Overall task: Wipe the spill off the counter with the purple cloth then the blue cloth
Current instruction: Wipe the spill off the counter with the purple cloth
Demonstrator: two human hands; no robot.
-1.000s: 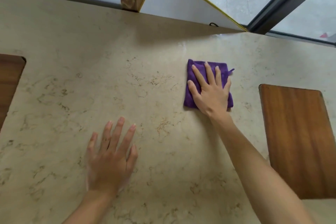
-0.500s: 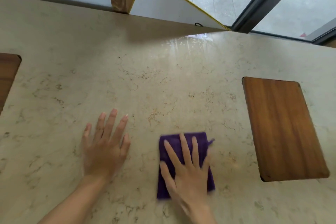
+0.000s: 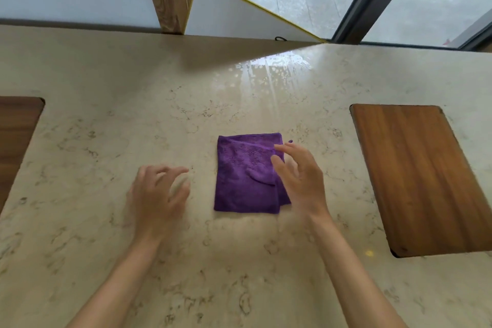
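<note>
A: Right hand (image 3: pixel 299 178) noted over the right edge of the purple cloth (image 3: pixel 246 176), fingers spread and loosely curled, gripping nothing. We cannot tell whether the fingertips (image 3: pixel 278 147) touch the fabric or hover just above it; the outline is motion-blurred.

B: Agreed. We log the left hand (image 3: pixel 157 194) to the left of the cloth, apart from it, fingers parted and bent, empty. Its contact with the counter (image 3: pixel 106 141) is also unclear because of blur.

A: Cloth lies folded and flat on the counter between our two hands, a small crease near the right thumb. Its right border is partly covered by the right hand.

B: Beyond the cloth, away from the hands, we see a wet, shiny patch (image 3: pixel 269 72) with droplets and streaks.

A: A wooden inset panel (image 3: pixel 423 178) sits well to the right of the right hand, its far right edge cut off by the frame. A second wooden panel (image 3: pixel 16 136) left of the left hand is mostly cut off.
</note>
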